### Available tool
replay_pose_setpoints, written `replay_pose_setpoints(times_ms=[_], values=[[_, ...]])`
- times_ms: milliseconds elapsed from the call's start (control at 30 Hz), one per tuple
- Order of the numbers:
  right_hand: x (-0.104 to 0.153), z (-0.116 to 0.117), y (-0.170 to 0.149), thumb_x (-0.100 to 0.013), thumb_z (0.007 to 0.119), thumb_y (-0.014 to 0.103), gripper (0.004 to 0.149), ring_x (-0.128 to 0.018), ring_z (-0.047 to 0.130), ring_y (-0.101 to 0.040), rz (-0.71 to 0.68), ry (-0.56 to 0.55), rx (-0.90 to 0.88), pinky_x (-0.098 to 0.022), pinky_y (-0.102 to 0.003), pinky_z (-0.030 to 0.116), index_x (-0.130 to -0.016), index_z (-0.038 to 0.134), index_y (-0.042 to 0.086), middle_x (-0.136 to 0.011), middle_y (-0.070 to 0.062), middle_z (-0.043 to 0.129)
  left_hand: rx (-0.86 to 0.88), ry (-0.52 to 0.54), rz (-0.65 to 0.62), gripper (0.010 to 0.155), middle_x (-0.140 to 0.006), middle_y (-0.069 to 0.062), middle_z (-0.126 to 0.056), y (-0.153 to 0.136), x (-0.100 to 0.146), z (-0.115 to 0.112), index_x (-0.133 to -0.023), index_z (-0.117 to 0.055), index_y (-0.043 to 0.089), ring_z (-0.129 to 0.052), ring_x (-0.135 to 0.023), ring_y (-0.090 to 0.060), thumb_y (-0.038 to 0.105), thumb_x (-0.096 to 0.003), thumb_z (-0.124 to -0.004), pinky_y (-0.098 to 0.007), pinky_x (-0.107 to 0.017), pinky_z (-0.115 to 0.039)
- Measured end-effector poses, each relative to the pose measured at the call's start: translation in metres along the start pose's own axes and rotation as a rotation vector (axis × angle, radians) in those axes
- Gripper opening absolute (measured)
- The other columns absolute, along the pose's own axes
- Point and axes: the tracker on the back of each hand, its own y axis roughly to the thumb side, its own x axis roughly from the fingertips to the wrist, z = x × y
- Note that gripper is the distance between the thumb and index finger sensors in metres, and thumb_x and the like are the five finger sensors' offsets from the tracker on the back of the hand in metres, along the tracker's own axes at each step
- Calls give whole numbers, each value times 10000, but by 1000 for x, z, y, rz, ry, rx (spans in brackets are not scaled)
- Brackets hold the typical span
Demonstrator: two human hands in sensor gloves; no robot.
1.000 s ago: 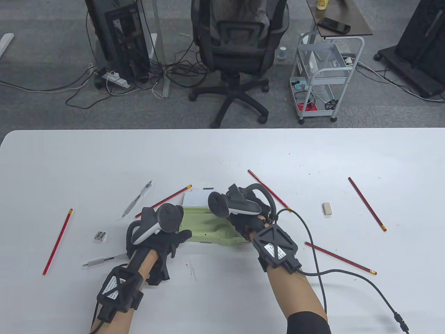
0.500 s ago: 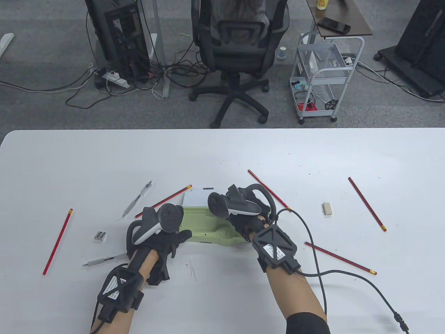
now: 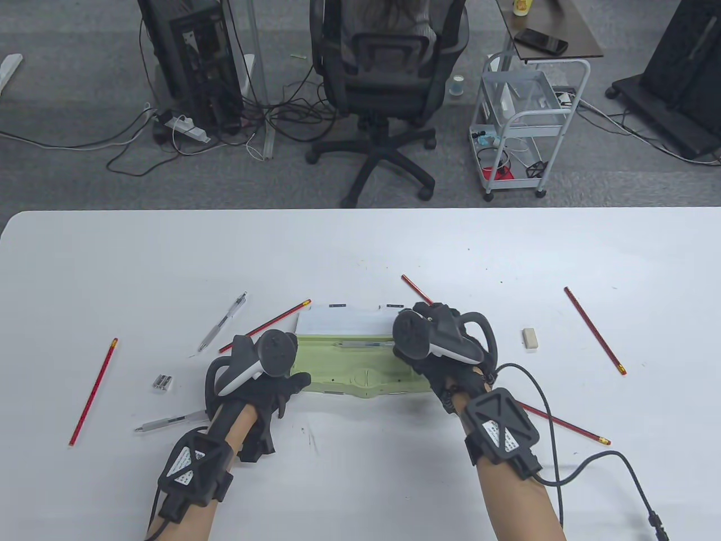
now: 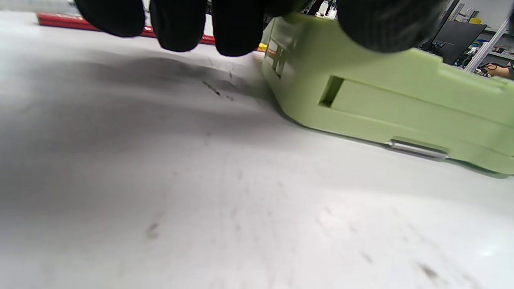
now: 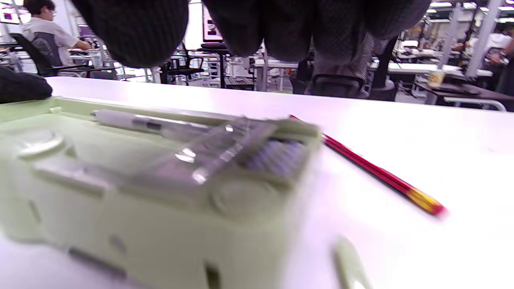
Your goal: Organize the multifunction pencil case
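Pencils lie scattered over the white table (image 3: 360, 248): one red pencil (image 3: 93, 391) at far left, then a metal sharpener (image 3: 163, 382), a grey pen (image 3: 169, 421) and a clear pen (image 3: 223, 321). The left hand (image 3: 270, 389) rests on the left end of the green pencil case (image 3: 360, 372), thumb on top, fingers (image 4: 176, 28) hanging beside its wall. The case sits mid-table, lid open, a pen (image 5: 148, 124) inside. The right hand (image 3: 445, 366) hovers over its right end; I cannot tell whether it grips. A white eraser (image 3: 530, 338) lies further right.
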Motion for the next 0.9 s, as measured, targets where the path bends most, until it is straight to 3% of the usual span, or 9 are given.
replay_pose_setpoints(times_ms=[300, 600, 900], values=[[36, 25, -33, -493, 694, 506, 871, -1006, 448, -618, 51, 20, -176, -714, -700, 472, -1129, 356, 18, -1122, -352, 329, -21, 1, 0, 841, -1176, -125, -607, 2, -1, 0, -1107, -352, 169, -632, -1066, -474, 529, -424, -686, -700, -700, -579], [31, 51, -29, -501, 682, 496, 869, -1014, 417, -594, 18, 60, -261, -719, -678, 448, -1125, 319, 12, -1119, -325, 296, -20, 7, -7, 843, -1170, -124, -616, 2, -1, 0, -1105, -351, 166, -645, -1063, -467, 528, -420, -684, -700, -696, -586], [31, 52, -32, -512, 682, 476, 822, -1017, 427, -579, 19, 76, -279, -720, -663, 454, -1123, 363, 29, -1120, -312, 295, -1, -10, -16, 850, -1178, -133, -587, 1, -1, 1, -1110, -335, 167, -625, -1066, -473, 532, -427, -689, -699, -699, -576]])
